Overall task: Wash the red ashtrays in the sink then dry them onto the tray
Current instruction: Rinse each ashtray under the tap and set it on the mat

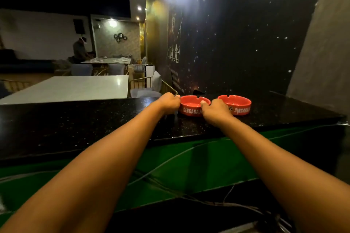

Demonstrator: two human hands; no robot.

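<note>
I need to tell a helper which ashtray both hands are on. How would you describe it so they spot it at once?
Find the black speckled counter in front of the dark starry wall. Two red ashtrays sit on it side by side. It is the left ashtray, with the left hand at its left rim and the right hand between it and the right ashtray.

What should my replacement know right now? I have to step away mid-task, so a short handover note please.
Left hand: fingers curled on the left rim of the nearer round red ceramic ashtray.
Right hand: grips that ashtray's right rim, between it and the second red ashtray.
Both ashtrays sit on the black speckled stone counter.
Done: nothing washed.
Left: carry, wash, dry; no sink or tray in view.
</note>
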